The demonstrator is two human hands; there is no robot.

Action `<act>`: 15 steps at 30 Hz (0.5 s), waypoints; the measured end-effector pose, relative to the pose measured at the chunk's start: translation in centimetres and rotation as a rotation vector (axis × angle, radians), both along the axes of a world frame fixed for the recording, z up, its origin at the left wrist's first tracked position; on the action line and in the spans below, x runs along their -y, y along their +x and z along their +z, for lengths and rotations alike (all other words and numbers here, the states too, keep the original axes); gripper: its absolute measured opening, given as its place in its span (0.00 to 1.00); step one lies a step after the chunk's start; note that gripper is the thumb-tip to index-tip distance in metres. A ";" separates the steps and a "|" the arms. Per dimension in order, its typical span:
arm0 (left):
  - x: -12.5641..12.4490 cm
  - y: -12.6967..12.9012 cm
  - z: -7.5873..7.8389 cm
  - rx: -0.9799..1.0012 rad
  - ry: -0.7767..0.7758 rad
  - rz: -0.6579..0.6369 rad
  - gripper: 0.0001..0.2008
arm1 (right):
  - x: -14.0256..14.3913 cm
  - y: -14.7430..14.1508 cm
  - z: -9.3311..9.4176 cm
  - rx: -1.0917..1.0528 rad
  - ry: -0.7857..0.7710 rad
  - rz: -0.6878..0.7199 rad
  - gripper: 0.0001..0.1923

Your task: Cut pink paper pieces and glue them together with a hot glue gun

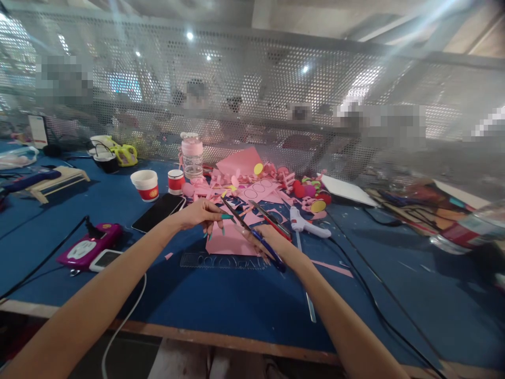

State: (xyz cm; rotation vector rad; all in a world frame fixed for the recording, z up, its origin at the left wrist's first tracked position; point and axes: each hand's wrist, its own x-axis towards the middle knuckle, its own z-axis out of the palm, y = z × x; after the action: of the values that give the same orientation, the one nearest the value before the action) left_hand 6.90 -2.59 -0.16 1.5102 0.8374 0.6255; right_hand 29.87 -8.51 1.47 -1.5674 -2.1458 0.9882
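A: What were the fingers doing?
B: The right hand (pixel 265 243) gripped the blue-handled scissors (pixel 252 232), blades parted. The left hand (pixel 202 212) pinched a pink paper sheet (pixel 229 239) just behind the blades.
A: The risk?
B: Left fingertips (pixel 225 216) sat close to the blades; a hasty snip could nick them, I'd say.

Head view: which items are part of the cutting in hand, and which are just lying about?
In use: scissors in right hand; left hand at the blades; pink sheet beneath.
Lying about: glue gun, phone, paper cup, stencil ruler, bottle.
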 end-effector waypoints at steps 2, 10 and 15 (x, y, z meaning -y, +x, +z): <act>0.0 0.0 0.1 -0.004 -0.009 -0.005 0.12 | 0.0 0.0 0.0 -0.002 -0.009 0.002 0.27; 0.0 0.3 -0.1 0.009 0.008 0.006 0.12 | 0.9 -1.0 1.2 -0.028 -0.138 -0.062 0.22; 0.0 0.3 -0.3 -0.001 0.007 -0.002 0.14 | 1.3 -1.2 2.1 -0.001 -0.109 -0.056 0.22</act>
State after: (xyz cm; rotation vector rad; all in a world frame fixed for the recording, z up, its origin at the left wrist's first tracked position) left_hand 7.19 -2.58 -0.48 1.5179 0.8353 0.6265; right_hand 28.66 -9.77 3.54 -1.6668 -2.0665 1.1046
